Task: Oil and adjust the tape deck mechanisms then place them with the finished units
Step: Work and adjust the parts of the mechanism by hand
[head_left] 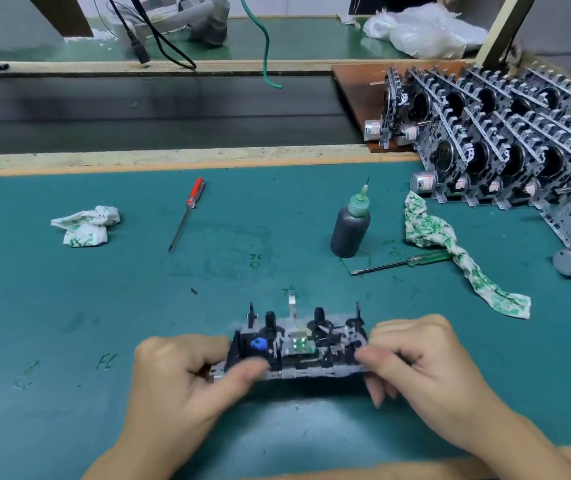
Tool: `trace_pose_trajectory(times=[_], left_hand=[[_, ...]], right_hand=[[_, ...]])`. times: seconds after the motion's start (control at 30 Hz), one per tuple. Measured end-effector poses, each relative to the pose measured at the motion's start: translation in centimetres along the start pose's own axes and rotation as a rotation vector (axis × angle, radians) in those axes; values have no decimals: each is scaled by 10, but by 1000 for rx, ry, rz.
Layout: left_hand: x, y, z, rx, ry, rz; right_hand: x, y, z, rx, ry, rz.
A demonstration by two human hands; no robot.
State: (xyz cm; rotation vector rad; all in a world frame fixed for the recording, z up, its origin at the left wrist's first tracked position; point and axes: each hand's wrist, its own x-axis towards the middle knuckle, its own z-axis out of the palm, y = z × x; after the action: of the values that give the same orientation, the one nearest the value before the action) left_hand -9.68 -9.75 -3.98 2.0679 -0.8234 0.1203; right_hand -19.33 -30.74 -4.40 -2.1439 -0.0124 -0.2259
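Observation:
A tape deck mechanism (299, 344) with black spindles and a small blue part is held just above the green mat near the front edge. My left hand (180, 379) grips its left end, thumb across the front rail. My right hand (419, 362) grips its right end with curled fingers. A dark oil bottle (350, 228) with a green needle nozzle stands upright further back. Several finished units (506, 147) lean in rows at the back right.
A red-handled screwdriver (187, 213) lies at the middle left and a green-handled screwdriver (402, 263) lies beside the bottle. A crumpled rag (86, 225) is at the left, and a long rag (450, 244) at the right. A dark conveyor belt (156, 109) runs behind the mat.

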Motion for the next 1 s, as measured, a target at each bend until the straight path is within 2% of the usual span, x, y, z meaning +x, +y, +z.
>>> trace_pose_trajectory(times=[0.1, 0.2, 0.27, 0.33, 0.4, 0.47, 0.5, 0.6, 0.73, 1.0], left_hand=[[5, 9, -2, -80, 30, -192], [8, 11, -2, 50, -20, -319], [10, 10, -4, 332, -40, -238], [11, 13, -9, 485, -17, -206], [14, 13, -12, 482, 40, -146], [19, 10, -12, 392, 43, -19], [21, 8, -12, 267, 25, 55], [29, 10, -9, -90, -135, 173], [32, 11, 2, -164, -269, 211], [26, 11, 11, -278, -221, 154]], right_hand=[[5, -13, -4, 46, -44, 213], [7, -19, 0, -71, -67, 316], [7, -15, 0, -277, 5, 254], [7, -11, -5, -430, 95, 135], [7, -9, -8, -289, 86, 73], [6, -6, -5, -136, 23, 45], [6, -5, -2, -97, 9, 27], [8, -1, 9, 15, 52, 10], [11, 1, 14, 107, 85, 6], [10, 2, 15, 183, 96, 33]])
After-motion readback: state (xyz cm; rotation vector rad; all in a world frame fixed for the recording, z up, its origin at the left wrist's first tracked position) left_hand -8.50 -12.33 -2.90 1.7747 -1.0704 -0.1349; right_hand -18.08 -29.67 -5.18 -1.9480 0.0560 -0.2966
